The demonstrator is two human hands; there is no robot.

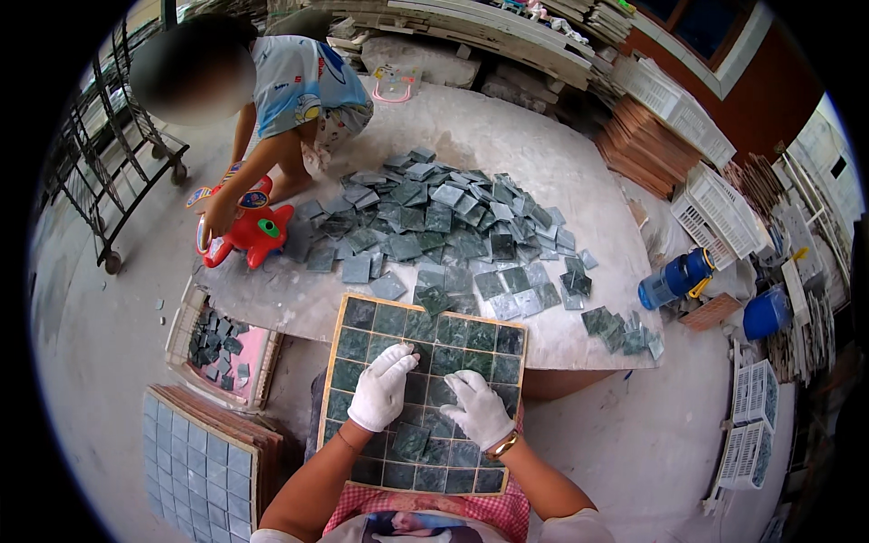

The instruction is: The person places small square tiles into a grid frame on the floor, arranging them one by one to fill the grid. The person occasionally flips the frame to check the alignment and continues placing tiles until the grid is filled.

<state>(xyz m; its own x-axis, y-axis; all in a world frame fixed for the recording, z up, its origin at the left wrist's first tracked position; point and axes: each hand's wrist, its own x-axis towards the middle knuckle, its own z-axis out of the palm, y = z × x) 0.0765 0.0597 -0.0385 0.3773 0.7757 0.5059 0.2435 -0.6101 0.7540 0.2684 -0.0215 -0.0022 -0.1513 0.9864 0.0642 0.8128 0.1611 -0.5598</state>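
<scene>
Two gloved hands, left hand point(382, 387) and right hand point(478, 409), rest flat with fingers spread, grasping nothing, on dark green tiles set in the gridded tray point(341, 342) on the lap.

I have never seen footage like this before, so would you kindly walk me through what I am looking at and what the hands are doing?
There is no machine here. A person wears a wide-angle camera on the head, looking down, so the edges of the picture bend. The two white-gloved hands coming in from the bottom are the wearer's own. The left hand and right hand both press flat on a gridded board filled with dark green square tiles, resting on the lap; neither hand grips anything. Beyond it is a dusty round table carrying a loose heap of green tiles. At its far left edge another person touches a red toy. On the floor to the left lie a tray of tiles and a stack of boards.
</scene>
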